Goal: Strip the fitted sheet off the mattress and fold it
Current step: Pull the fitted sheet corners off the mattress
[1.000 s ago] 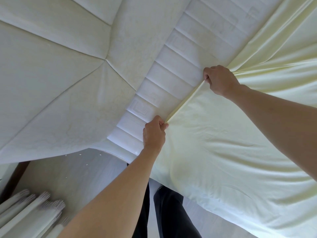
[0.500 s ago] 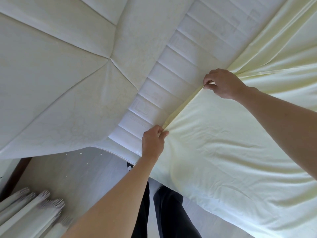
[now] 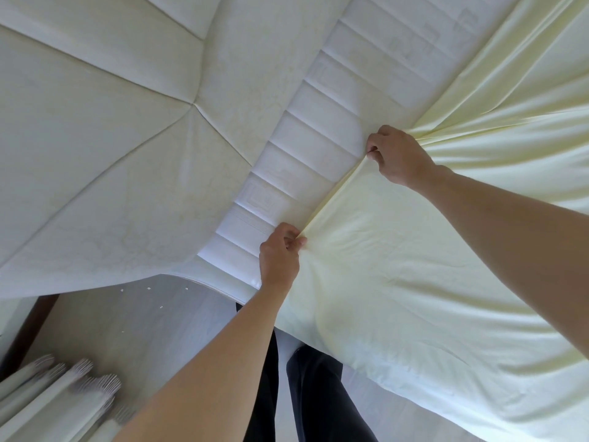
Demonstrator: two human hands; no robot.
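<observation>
A pale yellow fitted sheet (image 3: pixel 414 266) covers the right part of a white quilted mattress (image 3: pixel 318 148); the mattress's ribbed surface is bare to the left of the sheet's edge. My left hand (image 3: pixel 280 256) grips that edge near the mattress's front border. My right hand (image 3: pixel 398 154) pinches the same edge farther back, and the hem runs taut between the two hands. Folds of the sheet fan out to the right from my right hand.
A cream padded panel with stitched seams (image 3: pixel 111 154) fills the left of the view. Pale floor (image 3: pixel 127 330) lies below it, with white curtain folds (image 3: pixel 57 400) at the bottom left. My dark trouser legs (image 3: pixel 315 393) stand against the bed's front.
Both hands keep their hold on the sheet's edge. They dipped toward me half a second ago, then shifted back; the hem between them is drawn straighter.
</observation>
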